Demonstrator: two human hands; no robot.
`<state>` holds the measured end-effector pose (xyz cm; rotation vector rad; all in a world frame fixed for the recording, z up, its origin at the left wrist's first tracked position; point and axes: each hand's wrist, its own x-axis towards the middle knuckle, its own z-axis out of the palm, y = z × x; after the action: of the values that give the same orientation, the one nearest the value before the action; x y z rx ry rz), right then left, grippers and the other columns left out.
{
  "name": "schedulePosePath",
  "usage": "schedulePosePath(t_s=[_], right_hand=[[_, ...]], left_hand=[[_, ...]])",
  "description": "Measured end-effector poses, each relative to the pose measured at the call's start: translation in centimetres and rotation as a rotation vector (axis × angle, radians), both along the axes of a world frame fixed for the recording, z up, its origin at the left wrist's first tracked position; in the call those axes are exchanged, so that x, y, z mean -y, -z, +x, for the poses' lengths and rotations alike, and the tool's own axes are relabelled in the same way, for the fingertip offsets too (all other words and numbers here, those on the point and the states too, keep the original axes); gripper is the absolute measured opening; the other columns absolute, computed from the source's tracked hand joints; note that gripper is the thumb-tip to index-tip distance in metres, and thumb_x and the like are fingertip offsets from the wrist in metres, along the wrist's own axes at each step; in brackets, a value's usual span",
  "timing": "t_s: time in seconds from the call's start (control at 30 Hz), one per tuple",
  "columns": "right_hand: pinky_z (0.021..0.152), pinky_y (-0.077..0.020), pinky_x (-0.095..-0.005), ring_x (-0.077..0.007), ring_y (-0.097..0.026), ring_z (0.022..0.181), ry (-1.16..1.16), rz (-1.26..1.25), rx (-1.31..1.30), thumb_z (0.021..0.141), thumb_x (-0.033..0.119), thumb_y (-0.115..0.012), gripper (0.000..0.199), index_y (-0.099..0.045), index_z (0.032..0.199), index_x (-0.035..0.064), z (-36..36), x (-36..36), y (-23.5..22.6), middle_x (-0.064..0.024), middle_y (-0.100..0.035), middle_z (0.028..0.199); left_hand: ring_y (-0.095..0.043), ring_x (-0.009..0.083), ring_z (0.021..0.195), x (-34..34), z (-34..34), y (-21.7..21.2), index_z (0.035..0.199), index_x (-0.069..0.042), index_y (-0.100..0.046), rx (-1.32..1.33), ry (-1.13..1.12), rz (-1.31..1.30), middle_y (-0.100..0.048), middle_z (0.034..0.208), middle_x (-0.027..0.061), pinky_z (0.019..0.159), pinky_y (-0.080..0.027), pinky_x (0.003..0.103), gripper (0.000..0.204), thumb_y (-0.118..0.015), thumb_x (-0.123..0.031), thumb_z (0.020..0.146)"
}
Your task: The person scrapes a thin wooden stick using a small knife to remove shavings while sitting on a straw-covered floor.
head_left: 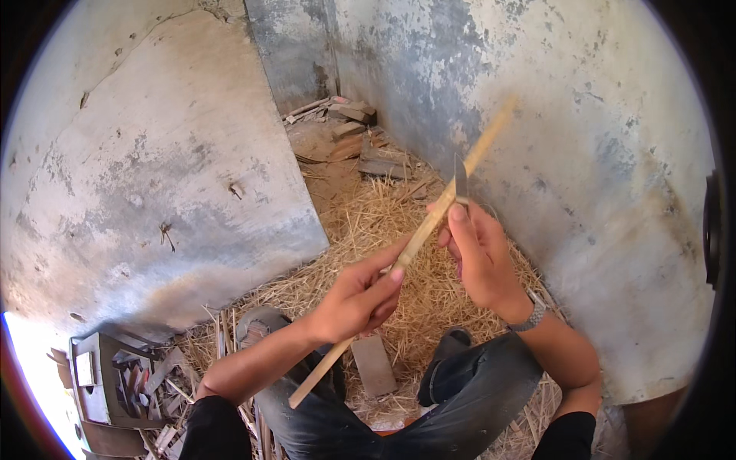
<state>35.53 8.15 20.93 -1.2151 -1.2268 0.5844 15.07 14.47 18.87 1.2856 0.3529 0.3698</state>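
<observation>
whittling in hand, by the look of it: the right hand [483,257] has its fingers [458,216] curled tight on a small knife [461,180], thumb up behind the blade, the blade set against a long thin wooden stick [429,222]. the left hand [359,297] is clamped round the same stick lower down, thumb [383,277] laid along it. the stick runs slantwise from above the lap to upper right, its far end blurred. judged next: a controlled stroke along the wood, edge kept clear of the left thumb. outward: wristwatch [530,317], dark trousers [475,383], straw [376,215] on the floor, a flat block [373,364] between the knees, wood offcuts [349,130] in the corner, stained walls [153,169].
</observation>
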Motion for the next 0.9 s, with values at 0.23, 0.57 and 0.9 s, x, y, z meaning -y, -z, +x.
schedulePosePath(t_s=[0.23, 0.57, 0.9], right_hand=[[0.048, -0.0473, -0.0427, -0.0324, -0.063, 0.052, 0.002, -0.112, 0.768, 0.106, 0.033, -0.047, 0.036, -0.056, 0.085, 0.0062, 0.5, -0.1, 3.8, -0.0135, -0.061, 0.061], [0.042, -0.0455, -0.0475, -0.0367, -0.06, 0.046, 0.036, -0.204, 1.063, 0.104, 0.034, -0.049, 0.038, -0.057, 0.081, 0.005, -0.7, -2.4, 4.3, -0.0169, -0.058, 0.054], [0.05, -0.0479, -0.0483, -0.0415, -0.06, 0.054, -0.047, -0.267, 1.107, 0.104, 0.032, -0.047, 0.035, -0.059, 0.084, 0.0062, -0.6, -3.1, 4.9, -0.0197, -0.061, 0.063]], left_hand=[[-0.029, 0.0074, 0.042, -1.2, 2.0, 2.6, 0.161, -0.019, -0.023, 0.108, -0.042, -0.38, -0.03, 0.062, -0.0026, 0.04, -0.031, 0.021, 0.054, -0.041, -0.021, 0.111], [-0.027, 0.0061, 0.043, -2.9, -0.1, 5.2, 0.162, -0.019, -0.021, 0.118, -0.013, -0.434, -0.03, 0.061, -0.0038, 0.04, -0.028, 0.021, 0.055, -0.042, -0.022, 0.111], [-0.026, 0.0057, 0.043, -3.7, -3.7, 5.2, 0.162, -0.021, -0.024, 0.107, -0.018, -0.495, -0.028, 0.061, -0.004, 0.038, -0.024, 0.022, 0.054, -0.042, -0.019, 0.11]])
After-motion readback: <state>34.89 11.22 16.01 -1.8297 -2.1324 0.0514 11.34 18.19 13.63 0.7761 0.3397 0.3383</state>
